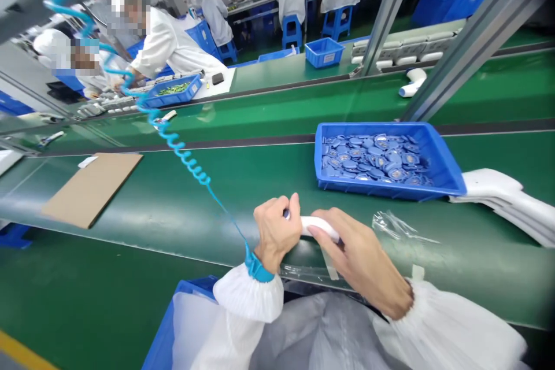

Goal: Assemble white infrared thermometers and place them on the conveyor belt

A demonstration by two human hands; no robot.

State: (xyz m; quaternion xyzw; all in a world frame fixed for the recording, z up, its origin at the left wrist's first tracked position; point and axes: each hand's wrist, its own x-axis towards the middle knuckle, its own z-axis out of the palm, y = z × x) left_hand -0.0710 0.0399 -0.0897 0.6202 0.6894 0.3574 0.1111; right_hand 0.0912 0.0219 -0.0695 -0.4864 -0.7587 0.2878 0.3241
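White part [318,223]: over the green bench [269,170]; I judge it light, stiff, slick.
Left hand [276,228]: clasped round one end.
Right hand [362,257]: gripping the other.
Hold: I favour both ends.

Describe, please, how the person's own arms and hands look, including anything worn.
The left hand and right hand are ungloved. Each arm wears a loose white fabric sleeve with a gathered cuff. A bright blue band circles the left wrist, joined to a slim blue cord that coils farther up.
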